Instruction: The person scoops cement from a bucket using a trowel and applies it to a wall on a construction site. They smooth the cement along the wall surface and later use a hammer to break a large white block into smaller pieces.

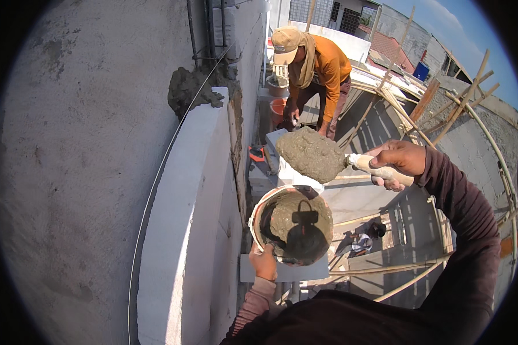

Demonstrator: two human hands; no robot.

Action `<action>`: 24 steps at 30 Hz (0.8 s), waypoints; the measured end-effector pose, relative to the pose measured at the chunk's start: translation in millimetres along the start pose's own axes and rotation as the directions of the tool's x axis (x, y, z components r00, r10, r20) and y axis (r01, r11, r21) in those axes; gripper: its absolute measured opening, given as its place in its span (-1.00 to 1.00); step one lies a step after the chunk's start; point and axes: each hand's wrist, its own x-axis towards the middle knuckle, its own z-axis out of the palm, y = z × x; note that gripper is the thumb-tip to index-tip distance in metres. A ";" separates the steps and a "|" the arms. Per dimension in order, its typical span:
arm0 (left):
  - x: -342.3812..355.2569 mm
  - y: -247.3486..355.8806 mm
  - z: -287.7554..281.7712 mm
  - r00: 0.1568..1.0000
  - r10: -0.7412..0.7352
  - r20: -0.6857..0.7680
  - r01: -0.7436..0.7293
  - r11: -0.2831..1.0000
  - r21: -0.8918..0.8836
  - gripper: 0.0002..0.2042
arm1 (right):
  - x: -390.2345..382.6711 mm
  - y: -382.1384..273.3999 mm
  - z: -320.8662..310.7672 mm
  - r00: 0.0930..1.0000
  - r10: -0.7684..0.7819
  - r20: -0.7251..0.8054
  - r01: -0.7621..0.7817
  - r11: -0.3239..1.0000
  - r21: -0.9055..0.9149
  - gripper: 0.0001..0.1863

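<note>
My right hand [396, 164] is wrapped round the pale handle of a trowel [360, 163], held out at the right. A thick heap of wet grey mortar [311, 154] covers the trowel's blade, so the metal is hidden. Below and left of it, my left hand [263, 263] grips the rim of a bucket [253, 221] at its near left side. More mortar [285, 215] lies inside the bucket, partly in dark shadow. Beside my left hand runs a low wall of white blocks [181, 213], with a rough clump of mortar [193, 92] at its far end.
A co-worker in an orange top [331, 60] bends over beyond the trowel, near an orange bucket [277, 109]. A taut string [161, 172] runs along the block wall. Bamboo poles [460, 109] and wooden scaffolding stand at the right, above a drop to a lower level.
</note>
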 end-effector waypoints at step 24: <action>-8.4 -26.4 -0.7 0.998 -0.026 0.065 0.019 0.994 0.105 -0.73 | 106.6 -78.7 87.4 0.941 -0.335 -0.047 0.329 0.874 0.357 -0.68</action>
